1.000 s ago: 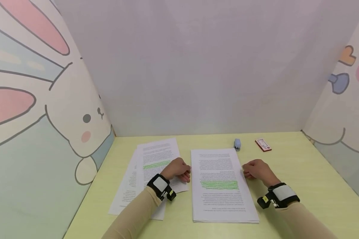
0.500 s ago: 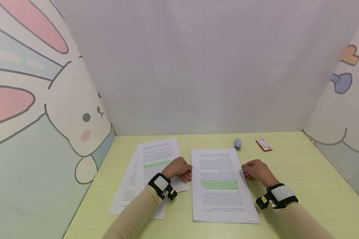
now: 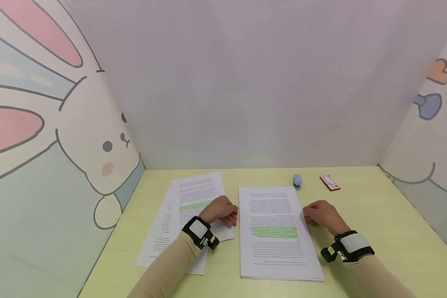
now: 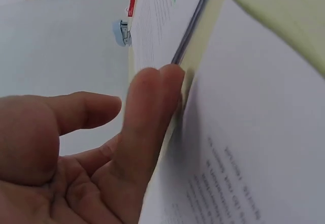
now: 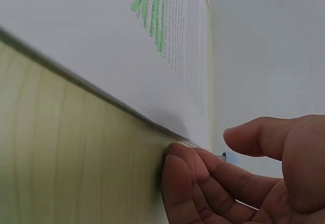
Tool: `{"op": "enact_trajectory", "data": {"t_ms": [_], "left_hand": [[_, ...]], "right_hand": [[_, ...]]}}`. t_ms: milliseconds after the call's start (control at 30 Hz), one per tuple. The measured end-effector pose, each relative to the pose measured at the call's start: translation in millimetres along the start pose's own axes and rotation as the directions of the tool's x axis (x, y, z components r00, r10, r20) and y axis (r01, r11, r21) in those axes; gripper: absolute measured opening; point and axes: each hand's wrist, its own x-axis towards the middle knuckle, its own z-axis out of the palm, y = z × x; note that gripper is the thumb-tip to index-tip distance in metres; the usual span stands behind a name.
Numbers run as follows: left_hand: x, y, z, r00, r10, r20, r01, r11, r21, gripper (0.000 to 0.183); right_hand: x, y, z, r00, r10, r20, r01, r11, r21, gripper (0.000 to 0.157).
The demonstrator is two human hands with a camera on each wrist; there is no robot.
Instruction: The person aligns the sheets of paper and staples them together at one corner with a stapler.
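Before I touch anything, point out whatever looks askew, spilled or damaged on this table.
The loose pages at the left lie askew: they overlap at different angles, unlike the neater paper stack between the left hand and right hand. I see no spill or tear.

The paper stack (image 3: 270, 258) is showing white with dark print and a green highlighted band; the upper sheet (image 3: 193, 196) at left is matching it. The table (image 3: 380, 211) is showing pale yellow. Far right, a stapler (image 3: 297, 181) is appearing light blue, a small box (image 3: 330, 182) red and white. Beige sleeves (image 3: 173, 263) are meeting black wrist straps (image 3: 198, 229).
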Motion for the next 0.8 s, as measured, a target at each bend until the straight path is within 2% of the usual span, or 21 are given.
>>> {"op": "enact_trajectory", "data": {"t_ms": [100, 233, 400, 500, 633, 700, 800], "left_hand": [[-2.9, -1.4, -12.5, 0.999, 0.017, -0.034, -0.017, 1.0, 0.015, 0.026], [-10.7, -3.7, -36.5, 0.995, 0.028, -0.099, -0.024, 0.999, 0.046, 0.025], [-23.2, -11.0, -68.3, 0.982, 0.006, -0.187, 0.0, 0.999, 0.035, 0.028], [-28.9, -17.0, -86.2, 0.965, -0.003, -0.262, 0.023, 0.997, 0.073, 0.029], [-32.1, -28.6, -109.8, 0.931, -0.031, -0.364, 0.093, 0.984, 0.154, 0.03], [-32.6, -36.7, -121.8, 0.913, -0.062, -0.404, 0.145, 0.974, 0.177, 0.031], [-35.7, -51.7, -140.5, 0.885, -0.135, -0.446, 0.228, 0.961, 0.16, 0.03]], "right_hand": [[-1, -1, -5.0, 0.999, -0.04, -0.019, 0.04, 0.999, -0.026, 0.032], [-2, -6, -8.6, 0.993, -0.101, -0.057, 0.098, 0.994, -0.057, 0.044], [2, -20, -12.2, 0.982, -0.166, -0.092, 0.158, 0.984, -0.087, 0.051], [6, -30, -14.3, 0.975, -0.199, -0.102, 0.191, 0.978, -0.087, 0.052], [11, -47, -10.7, 0.967, -0.237, -0.097, 0.234, 0.971, -0.042, 0.059], [14, -57, -5.1, 0.963, -0.255, -0.088, 0.255, 0.967, -0.014, 0.061], [19, -77, 6.5, 0.957, -0.282, -0.066, 0.283, 0.959, 0.012, 0.062]]}}
